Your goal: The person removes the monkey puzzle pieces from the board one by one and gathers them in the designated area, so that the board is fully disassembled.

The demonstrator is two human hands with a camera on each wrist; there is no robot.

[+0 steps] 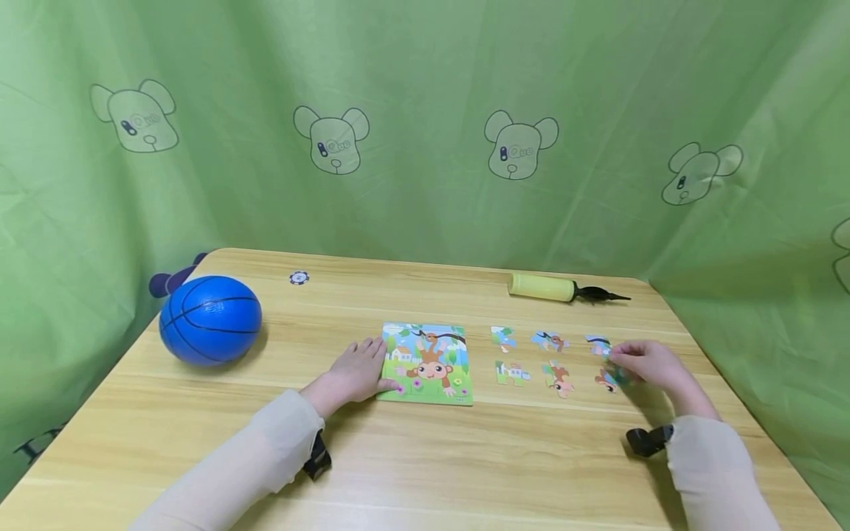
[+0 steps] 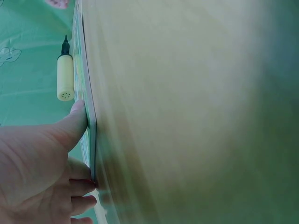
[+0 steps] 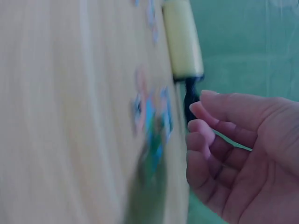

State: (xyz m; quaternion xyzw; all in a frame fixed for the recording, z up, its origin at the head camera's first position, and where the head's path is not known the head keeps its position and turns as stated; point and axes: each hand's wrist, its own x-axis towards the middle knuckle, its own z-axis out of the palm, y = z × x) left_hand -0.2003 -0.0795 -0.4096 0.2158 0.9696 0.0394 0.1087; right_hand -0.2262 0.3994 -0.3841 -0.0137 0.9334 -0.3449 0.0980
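A square picture puzzle board (image 1: 434, 346) showing an upside-down monkey lies flat on the wooden table. My left hand (image 1: 358, 372) rests along its left edge, thumb at the near corner; the left wrist view shows the thumb (image 2: 77, 112) and fingertips touching the board's side. Several loose puzzle pieces lie in two rows right of the board, among them a house piece (image 1: 511, 372). Over the rightmost ones hovers my right hand (image 1: 654, 365), fingers loosely bent, close to the branch piece (image 1: 598, 344) and the monkey-face piece (image 1: 606, 380). Nothing shows between its fingertips in the right wrist view.
A blue ball (image 1: 211, 321) with black lines sits at the table's left side. Toward the back are a small round chip (image 1: 299, 278) and a yellow hand pump (image 1: 541, 287) with a black nozzle. A green curtain (image 1: 425, 206) printed with bear heads surrounds the table.
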